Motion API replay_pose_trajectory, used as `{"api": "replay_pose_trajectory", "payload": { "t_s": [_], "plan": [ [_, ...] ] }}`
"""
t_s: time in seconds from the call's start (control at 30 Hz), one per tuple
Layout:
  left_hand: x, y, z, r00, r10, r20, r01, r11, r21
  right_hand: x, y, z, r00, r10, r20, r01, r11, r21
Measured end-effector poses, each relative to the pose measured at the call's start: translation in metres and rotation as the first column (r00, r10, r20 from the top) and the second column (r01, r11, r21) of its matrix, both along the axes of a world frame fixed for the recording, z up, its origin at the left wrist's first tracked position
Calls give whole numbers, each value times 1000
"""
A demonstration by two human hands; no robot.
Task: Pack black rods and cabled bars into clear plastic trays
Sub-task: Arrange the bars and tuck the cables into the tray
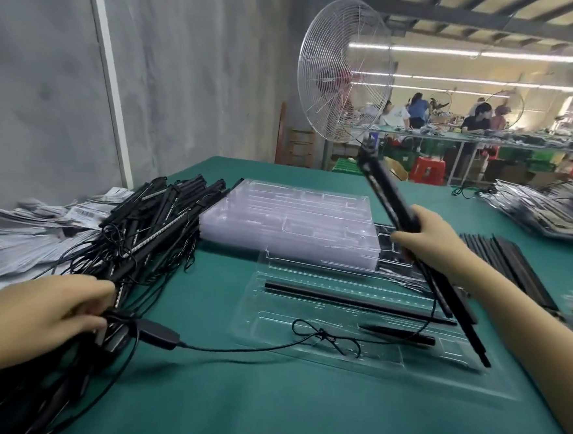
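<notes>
Listing outward from the centre of the frame.

- Open clear tray [272, 319], lower centre, flat on the green bench [224, 407]. One long slot holds a black rod [352, 302]; a shorter black piece [398, 335] lies in the slot nearer the viewer. Judged partly filled.
- Cabled bar [387, 193], centre right, tilted steeply, upper end toward the fan, lower end over the tray's right edge. The right hand [425, 237] is clenched round its middle, apparently angling it to go end-first into a free slot. Whether one bar or two are held together cannot be told.
- Cable [236, 349], thin and black. It runs from an inline controller [157, 332] across the bench to a tied coil [324, 336] over the tray, then curves up toward the held bar.
- Left hand [48, 318], lower left, fingers curled and pinching the cable just beside the controller. This probably stops the lead dragging the tangle along.
- Heap of cabled bars [150, 226], left of centre, leads knotted together. It is the supply for the left hand.
- Stack of empty clear trays [289, 223], behind the open tray and touching it, within reach for the next fill.
- Row of black rods [512, 268], right, laid side by side as supply for the right hand.
- Printed leaflets [25, 231], left edge; wire-guard fan [346, 70], upper centre, beyond the bench.
</notes>
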State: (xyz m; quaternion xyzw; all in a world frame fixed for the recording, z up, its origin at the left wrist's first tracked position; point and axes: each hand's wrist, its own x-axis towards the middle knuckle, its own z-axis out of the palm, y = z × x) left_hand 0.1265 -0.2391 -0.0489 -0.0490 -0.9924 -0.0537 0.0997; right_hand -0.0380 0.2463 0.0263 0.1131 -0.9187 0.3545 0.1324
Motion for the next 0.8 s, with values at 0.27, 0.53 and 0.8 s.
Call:
{"api": "replay_pose_trajectory", "payload": {
  "t_s": [0.27, 0.53, 0.8],
  "plan": [
    [14, 34, 7, 987, -161, -13, 161, 974, 159, 70, -133, -21, 652, 525, 546, -604, 796, -43],
    [20, 59, 1, 991, -128, -50, 134, 980, 150, 104, -229, -54, 241, 685, 687, -525, 688, -501],
    [31, 50, -9, 967, 59, -250, 42, 923, 381, 96, -246, -39, 524, 655, 545, -554, 748, -366]
  ]
}}
